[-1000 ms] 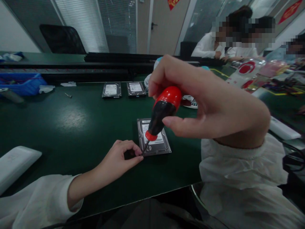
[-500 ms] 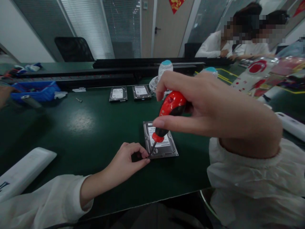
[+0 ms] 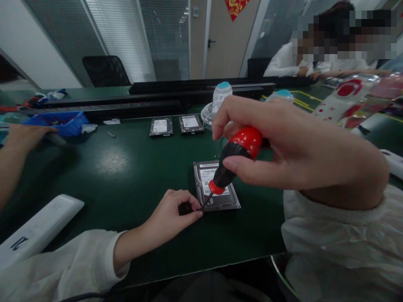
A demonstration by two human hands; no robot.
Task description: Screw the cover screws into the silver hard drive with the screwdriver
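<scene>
A red-and-black screwdriver [image 3: 231, 155] is tilted in my right hand [image 3: 283, 142], its handle between thumb and fingers. Its thin shaft runs down to the near left corner of a hard drive [image 3: 233, 197] that lies label up on the green table. At that same corner, the thumb and index finger of my left hand [image 3: 176, 212] are pinched together, beside the screwdriver's tip. Any screw under the tip is hidden by the fingertips. The screwdriver and my right hand cover part of the drive's label.
Two more hard drives, one at the left [image 3: 160, 126] and one at the right [image 3: 190, 124], lie farther back. A small white fan [image 3: 222, 94] stands beside them. Another person's hand [image 3: 28, 136] reaches by a blue basket [image 3: 71, 126]. A white power bank-like block [image 3: 47, 224] lies at left.
The screwdriver handle has turned in my right hand, now showing more black towards the front. My left fingers stay at the drive's corner. Another person's hand has come farther in at left.
</scene>
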